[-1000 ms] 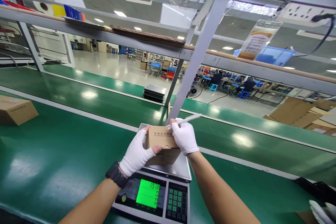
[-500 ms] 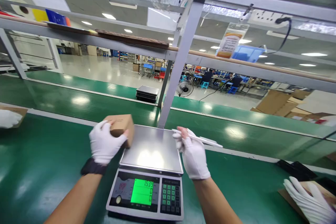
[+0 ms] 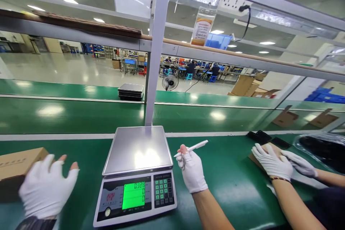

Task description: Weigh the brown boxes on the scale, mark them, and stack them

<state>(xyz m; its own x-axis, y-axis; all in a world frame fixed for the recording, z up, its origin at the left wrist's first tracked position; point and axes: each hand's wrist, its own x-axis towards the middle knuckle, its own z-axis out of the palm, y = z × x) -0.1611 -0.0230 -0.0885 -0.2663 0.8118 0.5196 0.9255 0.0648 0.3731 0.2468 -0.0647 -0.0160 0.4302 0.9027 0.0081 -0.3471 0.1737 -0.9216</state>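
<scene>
Green conveyor [image 3: 229, 179] | factory hall [image 3: 81, 72] | left hand [image 3: 47, 188] spread | right hand [image 3: 193, 174] grips pen [image 3: 192, 147]

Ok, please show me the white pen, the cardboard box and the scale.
white pen [image 3: 192, 147]: head view, middle of its barrel.
cardboard box [image 3: 18, 163]: head view, its top face.
scale [image 3: 138, 149]: head view, centre of its steel pan.

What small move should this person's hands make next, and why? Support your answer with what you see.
Probably draw the left hand toward the scale. That hand is open beside the cardboard box, which already lies on the belt. The scale's pan is bare, and the right hand is shut on a white pen.
</scene>
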